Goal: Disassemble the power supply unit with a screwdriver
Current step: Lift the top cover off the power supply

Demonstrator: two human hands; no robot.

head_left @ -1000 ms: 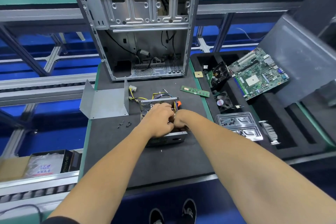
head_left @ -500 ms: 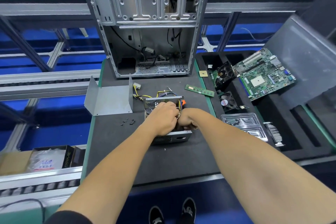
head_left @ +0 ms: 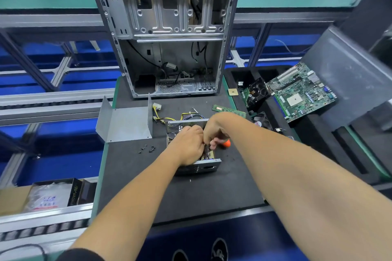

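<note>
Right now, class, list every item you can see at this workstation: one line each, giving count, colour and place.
power supply unit: one, grey metal, open, mat centre
screwdriver: one, orange handle, in right hand
metal cover: one, grey, left of unit
screws: several, black, loose on the mat beside the cover
computer case: one, grey, open, behind unit
RAM stick: one, green, right of unit
motherboard: one, green, right tray
CPU chip: one, gold, by case
fans: two, black, right tray
left hand: on unit
right hand: fingers round screwdriver
</note>
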